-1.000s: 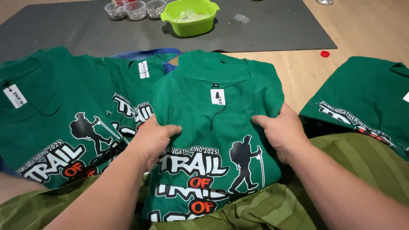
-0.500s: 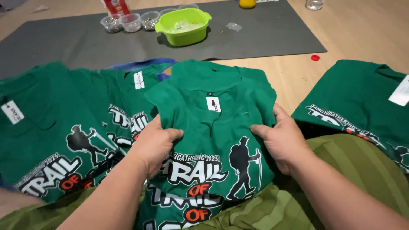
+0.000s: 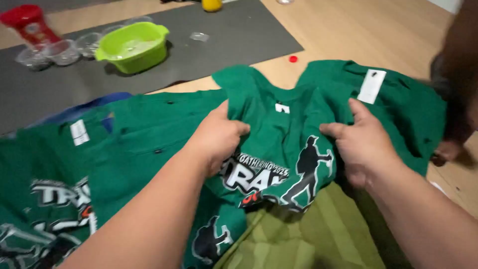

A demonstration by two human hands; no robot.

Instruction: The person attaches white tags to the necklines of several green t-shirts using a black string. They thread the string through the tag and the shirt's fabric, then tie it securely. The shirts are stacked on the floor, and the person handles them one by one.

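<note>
Fingers of the left hand (image 3: pixel 216 137) and right hand (image 3: pixel 361 142) pinch the green printed shirt (image 3: pixel 284 149), bunching its cloth off the pile.

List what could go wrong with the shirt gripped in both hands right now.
1. The left hand and right hand bunch the green shirt, so its print may crease.
2. It overlaps the other green shirts; pulling could drag them out of place.
3. The paper tag at its collar might tear off.
</note>
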